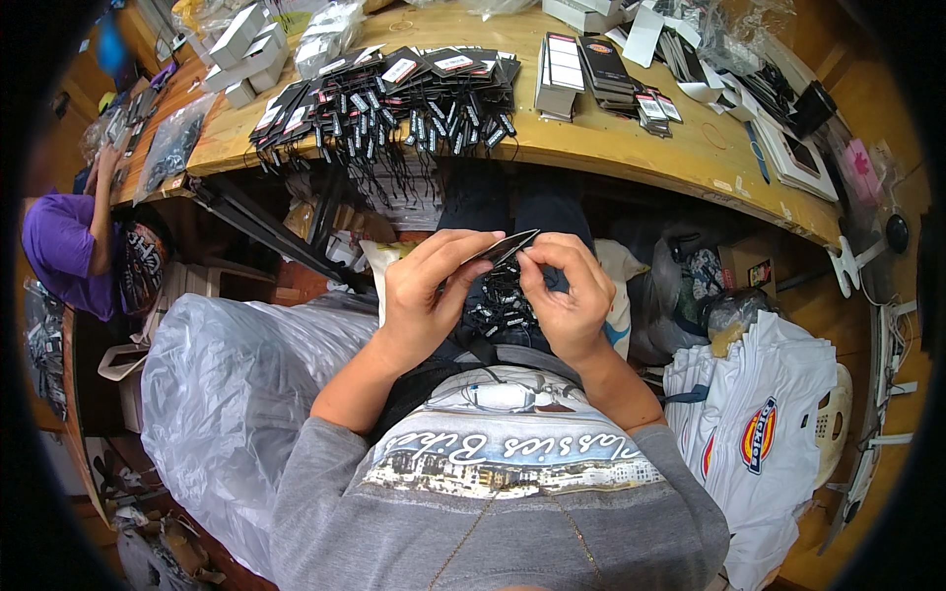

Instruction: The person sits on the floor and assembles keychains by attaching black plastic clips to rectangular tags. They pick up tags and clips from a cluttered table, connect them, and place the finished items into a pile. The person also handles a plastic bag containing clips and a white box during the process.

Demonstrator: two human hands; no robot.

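Note:
Above my lap, my left hand (426,288) is closed on a black hang tag (501,247), gripping it between thumb and fingers with its edge tilted up to the right. At the tag's right corner, my right hand (572,284) pinches with thumb and forefinger; whether it grips the corner or a thin string there is too small to tell. Under both hands lies a bunch of black tag strings (499,307) with small seals, resting on my lap. On the table edge ahead, a large heap of black hang tags (424,74) has its strings hanging over the front.
The wooden table (709,182) curves across the front, bearing white boxes (246,49) at left and stacked tags (603,74) at right. A big plastic-wrapped bundle (232,394) sits at my left, folded white shirts (759,424) at my right. Another person in purple (69,236) works at far left.

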